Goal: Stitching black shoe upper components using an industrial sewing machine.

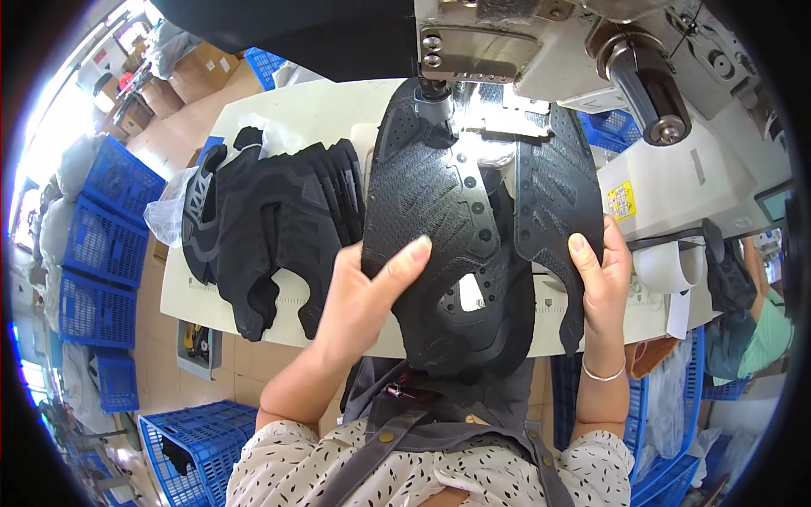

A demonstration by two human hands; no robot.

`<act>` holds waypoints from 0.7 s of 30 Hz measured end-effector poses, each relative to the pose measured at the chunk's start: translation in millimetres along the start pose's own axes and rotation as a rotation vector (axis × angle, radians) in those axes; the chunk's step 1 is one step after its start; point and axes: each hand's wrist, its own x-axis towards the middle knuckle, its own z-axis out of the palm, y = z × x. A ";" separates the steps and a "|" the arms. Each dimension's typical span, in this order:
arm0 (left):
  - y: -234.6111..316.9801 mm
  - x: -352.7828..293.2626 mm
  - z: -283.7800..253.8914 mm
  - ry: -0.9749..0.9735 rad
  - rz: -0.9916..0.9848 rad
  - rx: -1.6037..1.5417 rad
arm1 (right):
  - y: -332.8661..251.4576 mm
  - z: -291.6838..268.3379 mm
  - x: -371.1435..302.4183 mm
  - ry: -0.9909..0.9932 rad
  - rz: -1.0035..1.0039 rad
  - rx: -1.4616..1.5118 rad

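Note:
A black shoe upper (435, 203), laid out flat in a horseshoe shape, lies under the head of a sewing machine (481, 55). Its far left part reaches the presser foot (434, 106). My left hand (363, 291) grips the left side, thumb on top and fingers beneath. On the right side, my right hand (604, 279) pinches the edge the same way, its fingers partly hidden below. More black material hangs under the near end, over the table edge; I cannot tell whether it is joined to the upper. Light glares off the surface near the machine.
Left on the white table (338, 101) stands a pile of black shoe uppers (283, 203) beside clear plastic (173, 207). Blue crates (97, 308) are stacked at far left; another blue crate (203, 448) sits on the floor. A person in green (764, 338) is at far right.

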 end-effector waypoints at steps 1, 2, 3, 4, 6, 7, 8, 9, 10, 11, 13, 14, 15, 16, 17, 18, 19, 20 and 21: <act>-1.7 -4.1 0.1 -0.001 -0.026 -0.016 | -1.5 3.2 -2.4 0.027 -0.007 0.002; -1.4 -5.2 -1.5 0.005 -0.025 -0.015 | -2.1 7.3 -5.6 0.047 -0.011 0.006; -1.0 -6.1 -3.5 0.044 0.011 0.026 | -1.8 9.9 -9.4 0.042 -0.010 0.009; -0.4 -7.0 -5.8 0.084 0.048 0.067 | -1.6 12.0 -13.6 0.060 -0.035 -0.052; 1.6 -4.6 -7.4 0.123 0.095 0.133 | -2.8 16.9 -20.1 0.111 -0.066 -0.128; 2.7 -2.6 -7.3 0.126 0.098 0.130 | -2.7 17.7 -20.9 0.107 -0.067 -0.129; 4.5 -1.7 -8.2 0.125 0.099 0.117 | -2.1 19.5 -21.5 0.124 -0.065 -0.118; 6.4 -1.2 -9.0 0.124 0.101 0.105 | -1.6 21.7 -21.2 0.140 -0.063 -0.107; 7.8 -1.1 -8.7 0.129 0.105 0.107 | -3.0 25.2 -20.0 0.135 -0.065 -0.103; 8.4 -0.2 -6.9 0.166 0.088 0.121 | -6.4 28.2 -18.7 0.156 -0.058 -0.082; 10.0 3.8 -7.4 0.204 0.072 0.134 | -7.4 30.3 -15.0 0.175 -0.053 -0.061; 11.5 7.3 -9.4 0.173 0.072 0.170 | -6.0 30.0 -12.8 0.179 -0.060 -0.060; 12.8 10.7 -12.5 0.142 0.072 0.207 | -4.5 29.7 -10.4 0.183 -0.066 -0.059; 12.8 13.3 -20.6 0.096 0.021 0.163 | -3.3 29.6 -7.6 0.181 -0.066 -0.058; 12.7 17.5 -22.1 0.094 0.023 0.163 | -2.3 29.3 -4.0 0.176 -0.068 -0.034; 12.9 21.5 -23.1 0.081 0.037 0.139 | -1.2 28.8 -0.3 0.171 -0.070 -0.009; 13.9 25.1 -23.5 0.068 0.051 0.116 | 0.2 28.2 3.3 0.172 -0.072 -0.010; 15.0 29.0 -16.4 0.142 0.103 0.136 | 1.7 28.0 7.3 0.163 -0.080 -0.021; 16.7 31.7 -16.9 0.143 0.104 0.137 | 2.7 27.8 11.1 0.155 -0.089 -0.033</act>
